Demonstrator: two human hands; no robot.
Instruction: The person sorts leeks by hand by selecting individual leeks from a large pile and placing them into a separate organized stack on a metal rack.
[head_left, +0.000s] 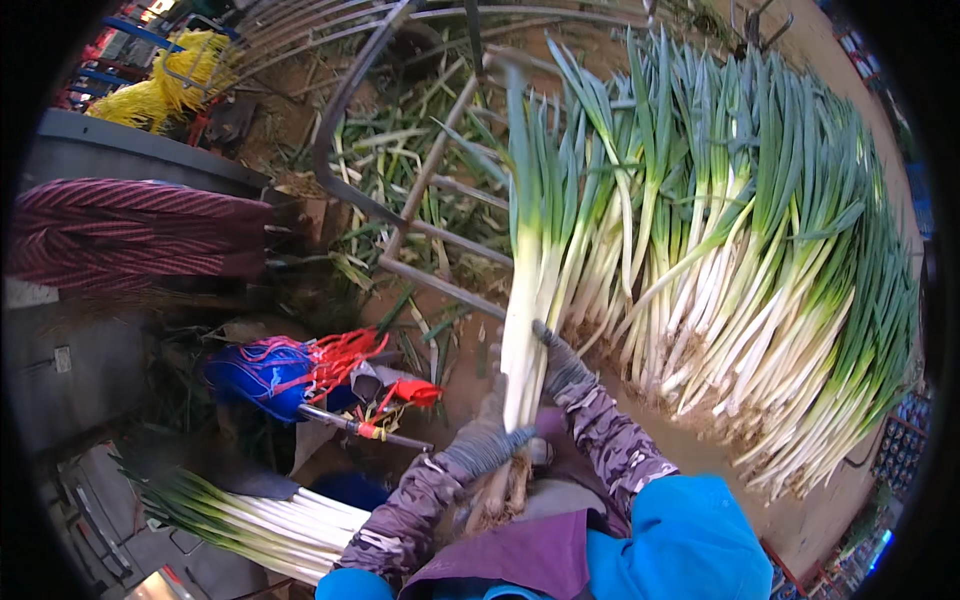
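Observation:
A small bunch of long green onions [527, 310] stands upright in front of me, white stalks toward my body, green leaves pointing away. My left hand [487, 440], in a grey glove, is closed around the stalks just above the brown, soil-covered roots. Higher up, my right hand [564, 368], also gloved, grips the same bunch from its right side; some of its fingers are hidden behind the stalks. To the right lies a broad heap of green onions [730, 250], roots still dirty. Cleaner white green onions [265, 520] lie together at my lower left.
A bent metal frame [440, 240] stands just beyond the bunch. Leaf scraps [390, 170] litter the ground behind it. On the left are a blue bundle with red ties [290, 370], a metal rod [370, 428], a maroon striped cloth [140, 230] and yellow netting [170, 85].

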